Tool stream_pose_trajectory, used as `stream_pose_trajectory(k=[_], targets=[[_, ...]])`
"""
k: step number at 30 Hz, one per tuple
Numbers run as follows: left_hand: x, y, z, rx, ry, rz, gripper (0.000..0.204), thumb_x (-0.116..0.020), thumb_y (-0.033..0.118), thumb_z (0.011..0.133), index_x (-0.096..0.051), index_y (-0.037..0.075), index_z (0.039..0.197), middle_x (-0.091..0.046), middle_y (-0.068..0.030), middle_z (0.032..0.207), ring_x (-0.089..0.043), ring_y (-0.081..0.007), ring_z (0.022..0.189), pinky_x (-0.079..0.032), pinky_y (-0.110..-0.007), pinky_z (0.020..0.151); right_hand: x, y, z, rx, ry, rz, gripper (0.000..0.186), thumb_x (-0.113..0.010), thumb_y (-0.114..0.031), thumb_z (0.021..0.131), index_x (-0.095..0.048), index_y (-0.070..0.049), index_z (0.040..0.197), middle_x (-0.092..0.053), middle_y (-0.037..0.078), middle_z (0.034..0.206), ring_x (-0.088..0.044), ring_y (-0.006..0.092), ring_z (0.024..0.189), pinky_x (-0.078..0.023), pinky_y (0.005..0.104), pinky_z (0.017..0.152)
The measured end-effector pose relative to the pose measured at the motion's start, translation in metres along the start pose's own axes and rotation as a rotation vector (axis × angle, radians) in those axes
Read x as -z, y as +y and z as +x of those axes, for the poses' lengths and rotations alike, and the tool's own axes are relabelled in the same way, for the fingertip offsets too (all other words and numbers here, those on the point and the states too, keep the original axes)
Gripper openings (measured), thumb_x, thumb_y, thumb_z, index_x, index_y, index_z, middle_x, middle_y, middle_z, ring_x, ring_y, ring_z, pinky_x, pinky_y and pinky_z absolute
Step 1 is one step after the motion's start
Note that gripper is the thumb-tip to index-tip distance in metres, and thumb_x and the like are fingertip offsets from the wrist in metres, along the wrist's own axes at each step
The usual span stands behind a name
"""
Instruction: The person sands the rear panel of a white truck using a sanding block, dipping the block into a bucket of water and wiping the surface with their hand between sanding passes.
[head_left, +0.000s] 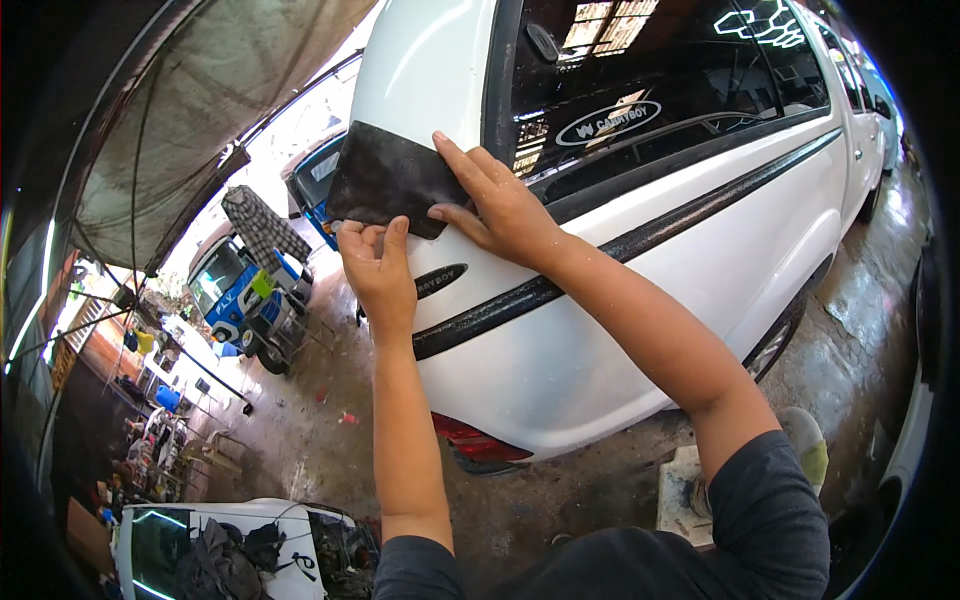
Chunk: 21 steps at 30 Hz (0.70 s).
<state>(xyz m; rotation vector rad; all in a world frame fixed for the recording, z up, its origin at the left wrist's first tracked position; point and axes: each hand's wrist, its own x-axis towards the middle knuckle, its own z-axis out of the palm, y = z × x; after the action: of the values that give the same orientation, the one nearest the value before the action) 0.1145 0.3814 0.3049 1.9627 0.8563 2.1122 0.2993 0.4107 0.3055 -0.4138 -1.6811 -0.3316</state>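
A dark rectangular sheet lies against the rear corner of a white pickup canopy, beside the tinted side window. My left hand holds the sheet's lower left edge, fingers curled and thumb up. My right hand holds its right side, fingers along the edge and thumb at the lower right corner. Just below are a dark oval badge and a long black trim strip along the white body. The face of the canopy under the sheet is hidden.
A red tail light sits low on the pickup. Behind at left stand a blue-and-white small vehicle, a checked cloth and workshop clutter. A white car with dark cloths is at lower left. A pale block is near my right arm.
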Motion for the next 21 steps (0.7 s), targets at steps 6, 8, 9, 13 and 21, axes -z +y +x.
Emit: stream_pose_trajectory(k=[6, 8, 9, 13, 21], targets=[[-0.0029, -0.0005, -0.0048, -0.008, 0.011, -0.044, 0.027, -0.071, 0.007, 0.098, -0.047, 0.001, 0.109, -0.062, -0.0053, 0.090, -0.056, -0.0100, 0.086, -0.045, -0.024, 0.083, 0.0048, -0.0014, -0.0004, -0.005, -0.055, -0.020, 0.084, -0.078, -0.024, 0.090, -0.034, -0.008, 0.159, -0.056, 0.015, 0.105, -0.057, 0.0346, 0.088, -0.051, 0.0420, 0.081], [-0.0030, -0.0014, -0.0047, 0.002, 0.031, -0.111, 0.027, -0.071, 0.007, 0.098, -0.047, 0.001, 0.108, -0.061, -0.0054, 0.090, -0.056, -0.0100, 0.086, -0.045, -0.024, 0.082, 0.0036, -0.0020, 0.0001, -0.007, -0.044, -0.011, 0.083, -0.078, -0.024, 0.090, -0.034, -0.008, 0.159, -0.056, 0.015, 0.105, -0.057, 0.0344, 0.088, -0.051, 0.0419, 0.081], [-0.0001, -0.0021, -0.0006, 0.007, 0.012, -0.069, 0.026, -0.071, 0.007, 0.098, -0.047, 0.002, 0.108, -0.062, -0.0059, 0.091, -0.057, -0.0102, 0.087, -0.045, -0.024, 0.083, 0.0031, -0.0025, 0.0007, -0.007, -0.035, -0.002, 0.083, -0.078, -0.025, 0.090, -0.034, -0.008, 0.159, -0.056, 0.015, 0.105, -0.057, 0.0343, 0.088, -0.051, 0.0418, 0.081], [-0.0029, 0.0012, -0.0021, -0.007, 0.004, 0.033, 0.025, -0.070, 0.006, 0.099, -0.047, 0.002, 0.107, -0.062, -0.0057, 0.091, -0.058, -0.0101, 0.088, -0.045, -0.024, 0.083, 0.0053, -0.0024, -0.0002, -0.043, -0.037, -0.011, 0.082, -0.077, -0.025, 0.090, -0.035, -0.009, 0.159, -0.057, 0.014, 0.105, -0.057, 0.0340, 0.088, -0.051, 0.0418, 0.081], [0.0009, -0.0028, 0.0002, 0.008, 0.003, -0.005, 0.025, -0.070, 0.007, 0.099, -0.046, 0.002, 0.107, -0.061, -0.0057, 0.092, -0.057, -0.0100, 0.087, -0.045, -0.024, 0.082, -0.0015, -0.0013, 0.0002, 0.003, 0.020, -0.058, 0.083, -0.078, -0.027, 0.090, -0.035, -0.008, 0.159, -0.057, 0.015, 0.105, -0.057, 0.0331, 0.087, -0.051, 0.0418, 0.081]])
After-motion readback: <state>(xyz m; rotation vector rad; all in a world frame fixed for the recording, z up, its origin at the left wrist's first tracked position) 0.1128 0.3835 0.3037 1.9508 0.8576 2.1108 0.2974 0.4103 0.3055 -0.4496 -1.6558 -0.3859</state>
